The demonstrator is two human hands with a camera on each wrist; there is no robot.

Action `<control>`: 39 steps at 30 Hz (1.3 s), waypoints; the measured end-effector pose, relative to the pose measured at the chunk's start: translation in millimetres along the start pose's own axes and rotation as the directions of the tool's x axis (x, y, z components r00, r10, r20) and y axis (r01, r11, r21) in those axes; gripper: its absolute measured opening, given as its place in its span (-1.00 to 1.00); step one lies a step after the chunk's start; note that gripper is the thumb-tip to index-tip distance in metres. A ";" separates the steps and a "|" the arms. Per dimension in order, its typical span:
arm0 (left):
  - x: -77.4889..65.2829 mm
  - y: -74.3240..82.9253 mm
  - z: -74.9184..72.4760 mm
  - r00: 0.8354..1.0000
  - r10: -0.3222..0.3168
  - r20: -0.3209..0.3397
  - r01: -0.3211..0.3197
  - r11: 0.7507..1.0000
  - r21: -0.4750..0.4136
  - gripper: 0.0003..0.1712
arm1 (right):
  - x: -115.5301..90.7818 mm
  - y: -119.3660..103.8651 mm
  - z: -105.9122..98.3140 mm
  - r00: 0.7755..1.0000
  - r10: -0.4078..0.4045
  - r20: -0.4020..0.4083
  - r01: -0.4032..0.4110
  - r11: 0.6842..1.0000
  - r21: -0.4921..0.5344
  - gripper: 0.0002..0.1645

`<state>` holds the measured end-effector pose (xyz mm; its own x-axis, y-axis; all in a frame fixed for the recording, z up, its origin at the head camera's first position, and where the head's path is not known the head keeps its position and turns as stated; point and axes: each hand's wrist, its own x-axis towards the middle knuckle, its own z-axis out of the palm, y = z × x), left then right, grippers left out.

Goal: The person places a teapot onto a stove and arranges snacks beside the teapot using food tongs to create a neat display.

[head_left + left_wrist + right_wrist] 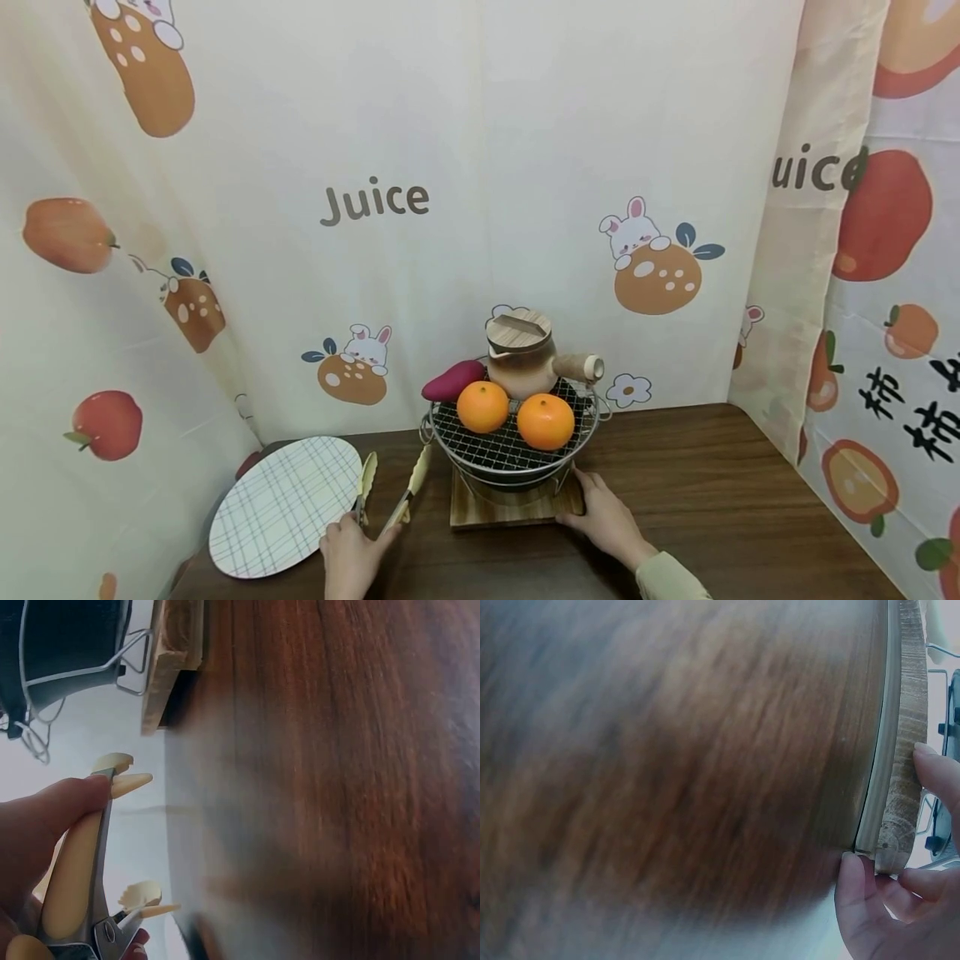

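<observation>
My left hand (351, 554) grips a pair of metal tongs (413, 486) with cream-coloured scalloped tips; the two arms are spread apart, with nothing between them. In the left wrist view the thumb presses along one cream handle pad (71, 877). At the right front corner of a wooden board (480, 515), my right hand (609, 521) pinches the edge; the right wrist view has fingertips around the end of the board (906, 727). A round black tabletop grill (510, 477) with a wire mesh stands on that board.
On the mesh are two oranges (482, 407), a purple sweet potato (453, 381) and a side-handled clay teapot (521, 375) with a wooden lid. A white checked oval plate (285, 508) lies left of the tongs. A printed curtain (480, 250) hangs behind the dark wooden table (690, 467).
</observation>
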<state>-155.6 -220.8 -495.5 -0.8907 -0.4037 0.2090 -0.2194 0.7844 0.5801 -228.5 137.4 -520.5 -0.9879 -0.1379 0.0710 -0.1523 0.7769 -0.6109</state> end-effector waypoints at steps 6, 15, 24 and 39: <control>4.6 1.9 6.8 1.000 -0.002 0.000 0.002 1.000 0.005 -0.12 | 0.9 1.0 1.8 1.000 -0.002 -0.013 0.002 1.000 0.001 0.08; 9.0 -1.4 18.5 1.000 0.001 -0.015 -0.001 1.000 0.023 -0.10 | -1.8 2.7 4.3 1.000 -0.012 -0.020 0.012 1.000 0.003 0.07; 19.4 0.0 26.5 0.997 0.053 -0.054 -0.049 0.996 0.068 -0.17 | -1.6 2.9 4.1 0.999 -0.028 -0.044 0.028 1.000 0.002 0.07; 35.3 1.6 39.6 0.995 0.074 -0.061 -0.067 0.991 0.119 -0.15 | 1.0 4.3 6.1 0.999 -0.018 -0.035 0.018 1.000 0.005 0.08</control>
<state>-203.2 -215.1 -518.4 -0.8788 -0.3721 0.2989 -0.2051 0.8599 0.4675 -230.0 136.9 -527.8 -0.9854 -0.1305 0.1095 -0.1702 0.7714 -0.6131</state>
